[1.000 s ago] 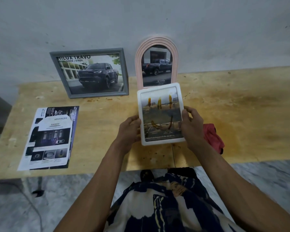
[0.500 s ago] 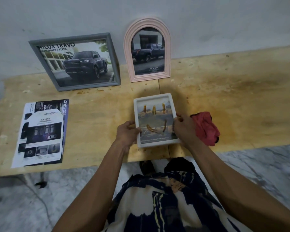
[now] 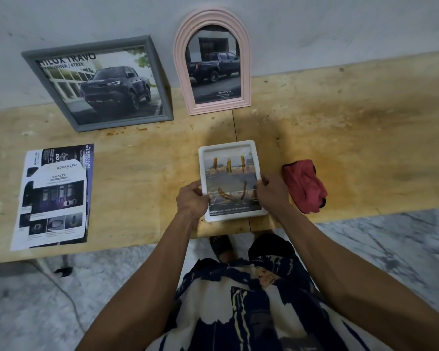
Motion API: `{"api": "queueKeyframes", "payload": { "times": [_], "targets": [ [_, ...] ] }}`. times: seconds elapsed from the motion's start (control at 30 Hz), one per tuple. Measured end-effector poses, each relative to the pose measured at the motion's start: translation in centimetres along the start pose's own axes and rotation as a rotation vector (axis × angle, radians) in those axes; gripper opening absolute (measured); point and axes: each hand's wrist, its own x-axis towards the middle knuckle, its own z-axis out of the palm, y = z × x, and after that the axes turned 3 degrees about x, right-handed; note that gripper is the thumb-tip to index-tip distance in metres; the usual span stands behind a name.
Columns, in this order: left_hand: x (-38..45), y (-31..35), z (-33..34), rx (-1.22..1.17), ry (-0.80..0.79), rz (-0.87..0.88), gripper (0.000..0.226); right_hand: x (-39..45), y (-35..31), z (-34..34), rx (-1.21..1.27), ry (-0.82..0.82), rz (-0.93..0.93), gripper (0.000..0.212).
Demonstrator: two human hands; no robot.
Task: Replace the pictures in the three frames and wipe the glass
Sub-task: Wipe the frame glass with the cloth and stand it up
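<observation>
Now white frame [image 3: 230,148] between both gripping hands [image 3: 232,197].

A plain home room: worn wooden table [image 3: 340,138]; bare grey wall [image 3: 340,26]; marble-patterned floor [image 3: 390,249].

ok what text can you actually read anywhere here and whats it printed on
"HILUX TRAVO", first letter partly cut off: picture in the grey frame; the line beneath is unclear.
"TOYOTA": picture in the pink arched frame; smaller lines below are too small.
"ADVANCED", "SAFETY": top brochure sheet.
"POWERTRAIN &": sheet underneath; the rest is blurred.
White frame, held by left hand and right hand: caption unreadable.
</observation>
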Motion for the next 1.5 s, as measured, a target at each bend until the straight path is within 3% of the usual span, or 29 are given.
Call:
{"api": "queueKeyframes", "payload": {
  "times": [0.5, 0.7, 0.77, 0.87, 1.0, 1.17, 1.33, 1.5],
  "targets": [
    [-0.6, 0.6, 0.6, 0.114, 0.041, 0.035, 0.048, 0.9, 0.5, 0.0, -0.082, -0.042, -0.067, 0.023],
    [-0.9, 0.7, 0.7, 0.088, 0.063, 0.021, 0.048, 0.4, -0.6, -2.4, -0.562, 0.181, -0.146, 0.044],
    [-1.0, 0.8, 0.7, 0.075, 0.068, 0.018, 0.048, 0.8, -0.3, -3.3, -0.673, 0.252, -0.103, 0.042],
    [-1.0, 0.7, 0.8, 0.093, 0.066, 0.025, 0.049, 1.2, 1.3, -4.6, -0.783, 0.226, 0.027, 0.042],
    [-1.2, 0.6, 0.7, 0.109, 0.063, 0.023, 0.049, 0.9, 3.4, -5.4, -0.654, 0.098, 0.138, 0.038],
    [-1.4, 0.6, 0.7, 0.13, 0.059, 0.034, 0.047, 1.1, 4.4, -6.4, -0.644, 0.039, 0.007, 0.041],
    [-1.4, 0.3, 0.6, 0.136, 0.075, 0.114, 0.035, 1.9, 3.1, -6.5, -0.382, 0.146, -0.065, 0.031],
    [-0.2, -1.2, 0.4, 0.401, 0.205, 0.273, 0.034, 1.6, 0.7, -6.0, -0.207, 0.28, -0.07, 0.028]
  ]
}}
